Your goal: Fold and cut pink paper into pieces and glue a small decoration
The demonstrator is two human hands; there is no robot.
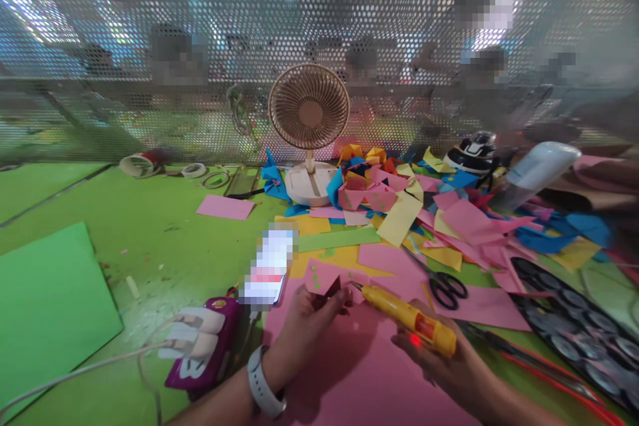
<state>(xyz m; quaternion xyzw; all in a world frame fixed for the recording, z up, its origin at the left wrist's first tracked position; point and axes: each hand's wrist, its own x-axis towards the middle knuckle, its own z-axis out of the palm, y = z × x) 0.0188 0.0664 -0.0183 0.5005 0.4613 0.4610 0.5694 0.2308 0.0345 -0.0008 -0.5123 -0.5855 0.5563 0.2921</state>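
The left hand pinches a folded pink paper above the counter's near side, apparently steadying it, while the right hand grips a yellow tool, tip angled left toward it.

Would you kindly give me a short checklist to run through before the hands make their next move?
1. Grip on tool: ok; the right hand holds the yellow tool.
2. Grip on paper: ok; the left hand pinches a folded paper piece.
3. Tip clear of fingers: not ok; the tool's tip sits very close to the left fingertips.
4. Tip heat: cannot tell; a red light glows by the tool, but that doesn't show temperature.
5. Scissors set down: ok; they lie among the papers, beyond the right hand.
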